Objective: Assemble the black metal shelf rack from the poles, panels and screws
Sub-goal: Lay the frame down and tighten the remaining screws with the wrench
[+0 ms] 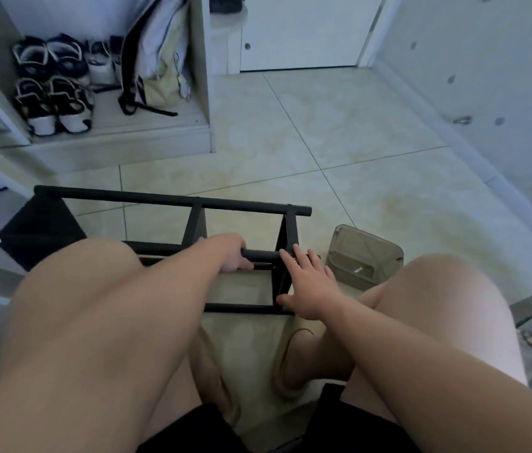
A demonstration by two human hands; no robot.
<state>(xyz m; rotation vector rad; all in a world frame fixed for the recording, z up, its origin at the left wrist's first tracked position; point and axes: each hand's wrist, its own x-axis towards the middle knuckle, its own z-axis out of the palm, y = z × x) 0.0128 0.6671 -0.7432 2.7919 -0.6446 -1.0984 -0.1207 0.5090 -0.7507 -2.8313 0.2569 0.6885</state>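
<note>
1. The black rack [173, 201] lies on its side on the tiled floor [323, 142], just in front of my raised knees, with its long poles running left to right.
2. My left hand [233, 255] grips the near upper pole [261, 255], fingers curled over it and thumb underneath.
3. My right hand [307, 282] is spread flat, fingers straight and apart, resting against the rack's right end frame; the thumb touches the lower bar there.
4. A black panel [39, 230] stands at the rack's left end, with a screw head showing at its lower corner.
5. A clear plastic tub [366, 253] sits on the floor just right of the rack, beside my right knee, with something small and pale inside.
6. Further back on the left, shoes [50, 86] and a bag [160, 60] sit in an open cabinet.
</note>
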